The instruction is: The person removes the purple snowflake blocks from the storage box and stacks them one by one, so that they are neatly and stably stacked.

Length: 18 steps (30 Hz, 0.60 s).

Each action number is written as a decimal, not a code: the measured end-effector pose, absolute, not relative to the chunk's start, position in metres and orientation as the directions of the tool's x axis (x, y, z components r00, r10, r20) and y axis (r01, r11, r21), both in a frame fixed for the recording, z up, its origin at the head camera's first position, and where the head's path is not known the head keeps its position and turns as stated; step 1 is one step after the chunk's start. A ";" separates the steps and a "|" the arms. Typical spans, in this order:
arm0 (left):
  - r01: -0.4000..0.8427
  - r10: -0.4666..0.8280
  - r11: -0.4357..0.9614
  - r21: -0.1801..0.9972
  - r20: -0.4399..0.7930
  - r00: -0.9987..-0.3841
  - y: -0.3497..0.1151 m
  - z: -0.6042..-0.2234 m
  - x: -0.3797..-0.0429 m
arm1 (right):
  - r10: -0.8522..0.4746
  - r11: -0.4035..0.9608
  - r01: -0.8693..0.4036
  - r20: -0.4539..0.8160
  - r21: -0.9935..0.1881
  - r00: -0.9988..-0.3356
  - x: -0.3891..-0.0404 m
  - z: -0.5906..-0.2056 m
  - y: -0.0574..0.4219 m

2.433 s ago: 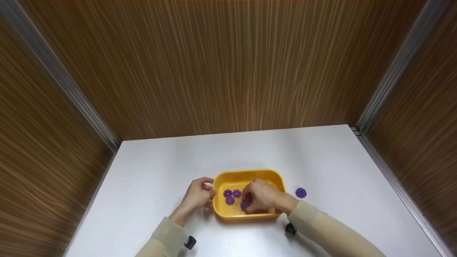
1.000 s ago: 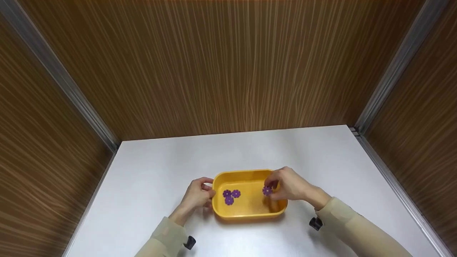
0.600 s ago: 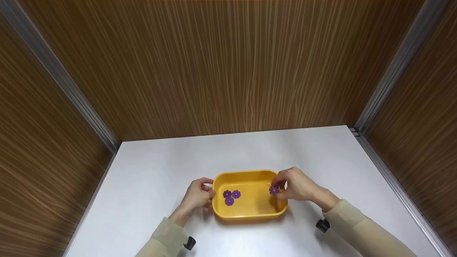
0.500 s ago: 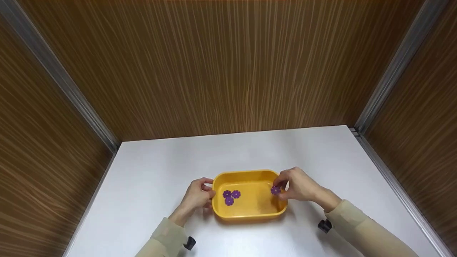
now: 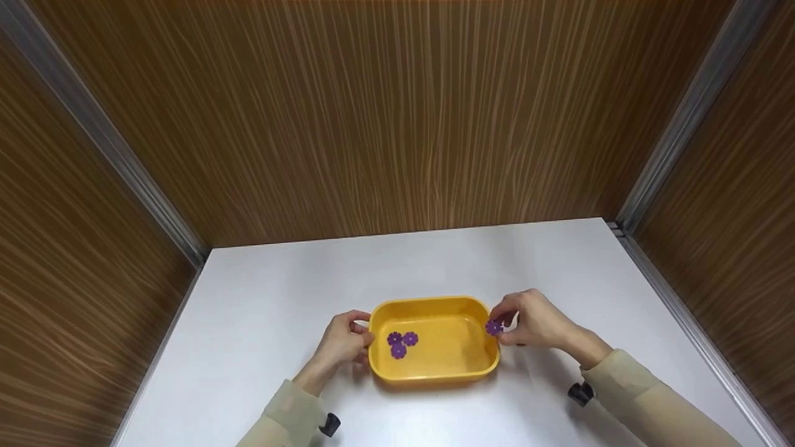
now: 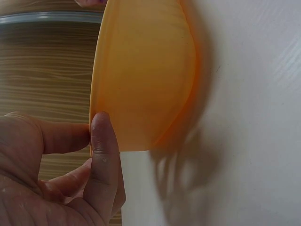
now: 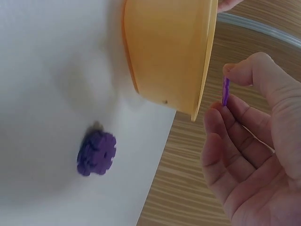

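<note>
A yellow plastic tray (image 5: pixel 435 376) stands on the white table, with three purple flower-shaped discs (image 5: pixel 399 351) lying flat toward its left side. My left hand (image 5: pixel 341 338) holds the tray's left end; in the left wrist view a fingertip lies against the outer wall near the rim. Between thumb and fingertips my right hand (image 5: pixel 537 321) pinches another purple notched disc (image 5: pixel 494 328), at the tray's right rim and above it. The right wrist view shows that disc edge-on. There a short stack of purple discs (image 7: pixel 97 153) sits on the table beside the tray; the head view hides it behind the right hand.
The white table (image 5: pixel 279 279) is enclosed by wood-grain panels (image 5: pixel 397 124) at the back and sides, with metal strips along the corners. Black bands (image 5: pixel 581 393) show at both sleeve cuffs.
My right hand has picked the purple disc up from the tray floor and carried it rightward and up to the right rim. The left hand and the tray have stayed in place.
</note>
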<state>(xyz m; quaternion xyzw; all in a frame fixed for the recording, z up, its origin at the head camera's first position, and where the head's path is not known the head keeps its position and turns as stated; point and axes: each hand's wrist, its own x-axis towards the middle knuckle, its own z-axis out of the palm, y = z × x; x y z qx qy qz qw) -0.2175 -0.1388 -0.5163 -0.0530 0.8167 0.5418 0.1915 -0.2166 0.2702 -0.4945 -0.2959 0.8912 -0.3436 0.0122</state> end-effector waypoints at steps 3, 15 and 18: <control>-0.296 0.118 0.409 0.863 -0.371 -0.921 -0.139 -0.517 -0.217 | -0.531 0.597 -0.522 0.187 -0.609 -0.827 -0.216 -0.495 0.275; -0.286 0.139 0.398 0.872 -0.365 -0.920 -0.142 -0.521 -0.221 | -0.479 0.656 -0.492 0.189 -0.571 -0.857 -0.217 -0.497 0.292; -0.285 0.141 0.398 0.872 -0.365 -0.920 -0.143 -0.522 -0.222 | -0.473 0.666 -0.485 0.182 -0.567 -0.862 -0.218 -0.498 0.296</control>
